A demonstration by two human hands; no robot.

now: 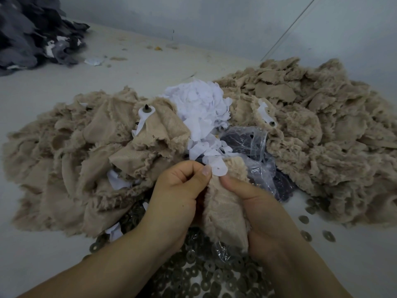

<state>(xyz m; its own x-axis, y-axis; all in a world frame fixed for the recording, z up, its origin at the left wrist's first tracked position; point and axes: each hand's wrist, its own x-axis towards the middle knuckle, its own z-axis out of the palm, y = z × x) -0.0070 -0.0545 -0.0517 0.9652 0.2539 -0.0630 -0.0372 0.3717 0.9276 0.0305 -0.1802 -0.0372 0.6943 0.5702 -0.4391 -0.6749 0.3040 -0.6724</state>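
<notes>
Nearest to me, at six o'clock, a heap of grey washers (199, 274) lay on the tabletop (43, 244), and both my forearms passed over it. Just above the heap, in the middle, I held a beige plush piece (223, 211) between my two hands. My left hand (178, 190) was at its nine o'clock side with the fingers (187, 168) curled in. The thumb pinched the edge of a white disc (218, 168), which had a small hole and lay on the top end of the piece. My right hand (264, 209) was at the three o'clock side. Its fingers were closed around the plush from behind, and its thumb pressed on the front just under the disc.

A few loose washers (304, 219) lay apart at three o'clock from my right hand. At one o'clock from the hands, touching the plush, was a clear plastic bag (255, 147) with dark small parts inside; I could not tell what they were. At twelve o'clock, behind the bag, was a bunch of white cut pieces (199, 104). At ten o'clock a wide pile of beige fabric (64, 158) was spread out, and one piece (148, 112) on its top carried a white disc with a dark pin. At two o'clock there was a second beige pile (322, 125), more fluffy. Far away at eleven o'clock, near the grey wall (214, 18), lay a heap of dark grey cloth (32, 35).
</notes>
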